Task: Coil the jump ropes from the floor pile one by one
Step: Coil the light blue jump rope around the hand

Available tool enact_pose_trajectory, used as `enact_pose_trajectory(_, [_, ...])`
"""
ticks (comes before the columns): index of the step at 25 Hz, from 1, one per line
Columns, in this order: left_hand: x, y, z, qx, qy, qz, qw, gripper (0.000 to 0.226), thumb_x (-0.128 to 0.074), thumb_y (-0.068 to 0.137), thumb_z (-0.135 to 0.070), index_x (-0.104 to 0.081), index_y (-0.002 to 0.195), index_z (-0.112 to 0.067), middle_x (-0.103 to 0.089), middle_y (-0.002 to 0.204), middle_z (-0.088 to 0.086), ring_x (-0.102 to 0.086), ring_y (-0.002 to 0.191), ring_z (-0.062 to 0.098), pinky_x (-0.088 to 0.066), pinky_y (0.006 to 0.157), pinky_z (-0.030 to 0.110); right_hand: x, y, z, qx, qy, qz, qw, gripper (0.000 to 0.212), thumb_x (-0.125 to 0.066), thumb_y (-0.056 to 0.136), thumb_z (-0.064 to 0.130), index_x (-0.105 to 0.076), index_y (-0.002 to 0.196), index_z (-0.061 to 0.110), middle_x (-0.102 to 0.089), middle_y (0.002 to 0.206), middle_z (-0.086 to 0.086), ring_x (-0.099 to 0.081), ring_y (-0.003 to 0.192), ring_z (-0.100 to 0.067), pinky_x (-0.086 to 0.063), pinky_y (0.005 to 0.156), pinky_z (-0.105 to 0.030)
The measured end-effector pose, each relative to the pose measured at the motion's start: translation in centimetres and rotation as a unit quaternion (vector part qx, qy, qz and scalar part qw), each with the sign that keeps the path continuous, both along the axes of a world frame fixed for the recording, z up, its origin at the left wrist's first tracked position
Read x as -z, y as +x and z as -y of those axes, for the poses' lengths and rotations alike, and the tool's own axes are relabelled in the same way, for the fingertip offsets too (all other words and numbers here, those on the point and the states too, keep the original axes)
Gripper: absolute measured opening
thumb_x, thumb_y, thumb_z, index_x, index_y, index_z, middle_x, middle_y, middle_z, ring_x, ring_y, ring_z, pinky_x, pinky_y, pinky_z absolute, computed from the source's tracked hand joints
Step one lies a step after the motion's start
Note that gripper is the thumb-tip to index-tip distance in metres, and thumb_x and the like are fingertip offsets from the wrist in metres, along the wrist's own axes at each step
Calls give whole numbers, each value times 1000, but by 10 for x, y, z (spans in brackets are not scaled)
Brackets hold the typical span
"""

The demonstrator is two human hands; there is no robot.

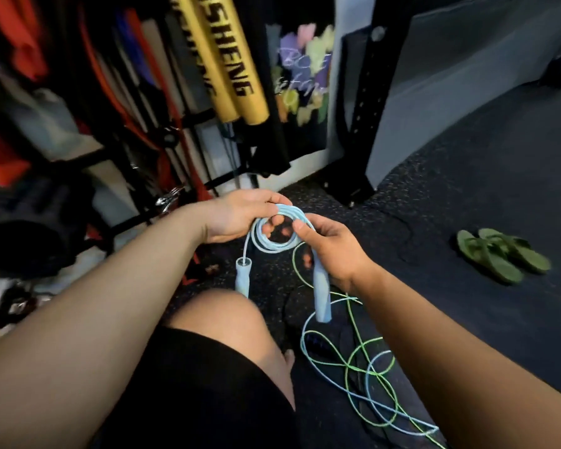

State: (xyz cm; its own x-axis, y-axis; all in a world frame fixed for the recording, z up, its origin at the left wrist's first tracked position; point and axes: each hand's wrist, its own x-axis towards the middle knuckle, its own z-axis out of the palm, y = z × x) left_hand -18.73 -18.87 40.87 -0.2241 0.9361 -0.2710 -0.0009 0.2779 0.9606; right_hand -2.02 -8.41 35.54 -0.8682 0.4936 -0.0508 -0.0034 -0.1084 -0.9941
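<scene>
Blue rope (272, 247): at frame centre, above the floor (467, 205), wound into a small coil of several loops and held between both hands.

Left hand (237, 218): on the coil's upper left. Its fingers (268, 229) are curled through the loop and clamped on the strands, with the thumb over the top.

Right hand (336, 254): on the coil's right side. The thumb presses the strands and the fingers are curled closed on the rope.

First handle (243, 277): hangs free below the coil, left of centre, on a short straight run of cord.

Second handle (322, 296): hangs below the right palm, pointing down. Whether the hand grips its top end cannot be told.

Pile (370, 377): lower right of the frame, on the floor. A thin green rope (351, 314) and a pale cord (303, 338) lie in loose loops that cross one another. One green strand runs up toward the right hand. Whether the pale cord belongs to the held rope or is a separate one cannot be told.

Surroundings:
- A bare knee (221, 319) and black shorts (191, 384) fill the lower centre, just left of the pile.
- Green flip-flops (499, 254) lie side by side at the right middle, well apart from the pile.
- Yellow pads (237, 59) with black lettering slant across the top centre, beside a blurred rack (110, 108) of red and dark gear at upper left.
- A grey mat (467, 76) stands on edge at upper right.
</scene>
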Motion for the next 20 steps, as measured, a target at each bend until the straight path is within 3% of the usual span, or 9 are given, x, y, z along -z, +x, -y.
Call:
enact_pose_trajectory(2, [22, -18, 22, -46, 18, -65, 997, 19, -49, 101, -8, -60, 116, -11, -61, 86, 4, -55, 70, 10, -48, 71, 23, 14, -27, 11, -1, -7, 17, 1000, 19, -56, 101, 20, -71, 109, 11, -70, 94, -2, -50, 55, -11, -39, 47, -23])
enact_pose_trajectory(5, [63, -49, 63, -185, 31, -118, 975, 25, -43, 105, -4, -58, 125, -6, -69, 96, 5, -65, 70, 5, -53, 73, 22, 40, -86, 35, -34, -8, 29, 999, 20, -56, 101, 19, -72, 108, 9, -69, 89, -4, -53, 59, -11, -39, 46, -22])
enact_pose_trajectory(8, [109, -75, 97, -332, 48, -113, 935, 23, -54, 101, -5, -65, 122, -7, -75, 100, 4, -74, 79, 8, -56, 77, 21, 65, -138, 58, -70, 10, 58, 996, 19, -57, 101, 18, -74, 105, 10, -69, 82, -4, -53, 57, -11, -40, 47, -22])
enact_pose_trajectory(11, [139, -97, 113, -452, 56, -68, 888, 19, -63, 97, -8, -73, 110, -17, -79, 97, 2, -75, 87, 13, -57, 84, 28, 86, -182, 70, -79, 14, 80, 994, 22, -58, 100, 17, -73, 115, 11, -70, 84, -4, -54, 53, -8, -43, 47, -20])
enact_pose_trajectory(13, [151, -111, 113, -493, 69, -37, 867, 18, -66, 95, -8, -74, 103, -22, -79, 92, -1, -75, 87, 14, -57, 85, 28, 96, -205, 71, -70, 7, 89, 993, 24, -59, 100, 16, -72, 119, 12, -71, 87, -4, -55, 53, -8, -44, 47, -19])
enact_pose_trajectory(16, [166, -129, 104, -502, 64, -32, 862, 19, -65, 96, -9, -74, 104, -25, -79, 94, -1, -75, 93, 16, -58, 90, 33, 109, -227, 63, -66, 5, 84, 994, 21, -62, 98, 17, -74, 114, 23, -75, 91, -6, -56, 59, -13, -47, 51, -21])
enact_pose_trajectory(20, [189, -162, 80, -478, 29, -100, 872, 21, -59, 100, -14, -70, 110, -28, -76, 105, -6, -72, 100, 10, -55, 98, 40, 131, -258, 43, -42, 28, 84, 995, 18, -63, 97, 19, -74, 111, 23, -75, 89, -4, -58, 58, -10, -49, 54, -23])
